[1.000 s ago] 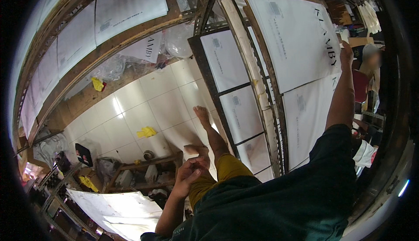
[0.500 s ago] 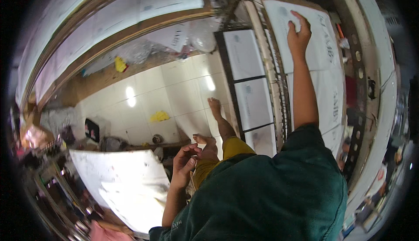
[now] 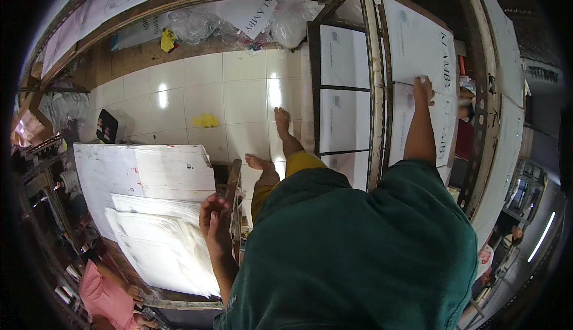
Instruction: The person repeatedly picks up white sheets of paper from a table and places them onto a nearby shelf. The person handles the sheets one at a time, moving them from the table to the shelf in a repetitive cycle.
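Note:
My right hand [image 3: 423, 93] rests at the seam between two white printed pieces on the rack to my right. Its fingers are bent together, and a small pale bit shows at the fingertips, too small to name. Above the hand lies the far printed piece [image 3: 412, 43], with a pale emblem and large dark lettering; the nearer printed piece [image 3: 403, 121] lies partly under my forearm. My left hand [image 3: 216, 218] hovers by the right edge of a stack of white sheets [image 3: 158, 240], fingers loosely curled, thumb apart, nothing visible in it.
A lower row of framed white pieces [image 3: 344, 121] runs beside the rack's metal post [image 3: 377, 91]. Clear plastic bags [image 3: 194, 25] lie along the far wall. Yellow cloth [image 3: 206, 120] lies on the tiled floor [image 3: 245, 70]. Someone in a pink shirt [image 3: 104, 294] is at lower left.
My right hand has come nearer, from above the far printed piece to the seam, and its fingers have closed. My left hand has moved left and nearer. The whole view has shifted.

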A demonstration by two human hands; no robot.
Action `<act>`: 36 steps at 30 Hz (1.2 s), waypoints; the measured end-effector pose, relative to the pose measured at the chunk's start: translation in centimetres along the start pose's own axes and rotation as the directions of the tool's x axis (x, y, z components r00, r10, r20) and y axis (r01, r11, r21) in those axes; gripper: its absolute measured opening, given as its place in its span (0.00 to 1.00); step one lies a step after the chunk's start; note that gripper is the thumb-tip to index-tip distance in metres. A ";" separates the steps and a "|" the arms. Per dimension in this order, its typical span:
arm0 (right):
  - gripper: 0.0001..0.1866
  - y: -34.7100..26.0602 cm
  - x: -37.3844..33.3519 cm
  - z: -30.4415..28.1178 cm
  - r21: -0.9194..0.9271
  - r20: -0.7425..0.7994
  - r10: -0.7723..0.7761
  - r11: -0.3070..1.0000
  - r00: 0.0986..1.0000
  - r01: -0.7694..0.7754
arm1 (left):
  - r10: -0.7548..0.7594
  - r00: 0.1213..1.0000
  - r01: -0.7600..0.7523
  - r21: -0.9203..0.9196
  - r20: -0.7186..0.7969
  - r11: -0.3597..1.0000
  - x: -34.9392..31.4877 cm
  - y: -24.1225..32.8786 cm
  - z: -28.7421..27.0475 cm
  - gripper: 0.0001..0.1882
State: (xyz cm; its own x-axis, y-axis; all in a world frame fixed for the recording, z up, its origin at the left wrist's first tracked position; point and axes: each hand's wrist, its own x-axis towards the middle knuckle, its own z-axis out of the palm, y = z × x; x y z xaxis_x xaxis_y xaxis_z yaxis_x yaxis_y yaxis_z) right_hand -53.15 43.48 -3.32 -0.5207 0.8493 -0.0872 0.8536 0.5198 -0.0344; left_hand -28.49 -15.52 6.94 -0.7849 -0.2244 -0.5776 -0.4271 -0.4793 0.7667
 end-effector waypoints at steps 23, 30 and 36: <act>0.18 -28.0 -18.6 -2.5 0.409 -0.715 -0.622 -0.003 0.319 0.912 | 0.276 0.846 -0.497 -0.486 -0.456 0.719 -2.8 3.8 -7.2 0.26; 0.21 -34.8 -26.7 13.5 0.668 -0.207 -0.925 -0.372 -0.319 0.645 | 0.263 0.477 -0.877 -0.433 -0.839 0.207 -3.7 2.1 -15.4 0.31; 0.27 -27.1 -32.7 17.8 0.538 0.729 -0.412 -0.150 -0.547 0.830 | 0.062 0.115 -0.989 -0.120 -0.991 -0.085 -6.8 -2.4 -24.8 0.44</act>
State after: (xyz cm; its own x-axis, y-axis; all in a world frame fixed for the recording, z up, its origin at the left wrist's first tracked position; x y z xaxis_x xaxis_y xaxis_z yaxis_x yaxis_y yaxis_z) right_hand -58.96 -0.07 -17.29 -0.0553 -0.7462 -0.6635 -0.5511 0.5769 -0.6029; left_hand -11.02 -33.91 2.09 0.3282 -0.8967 -0.2970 0.8666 0.1607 0.4724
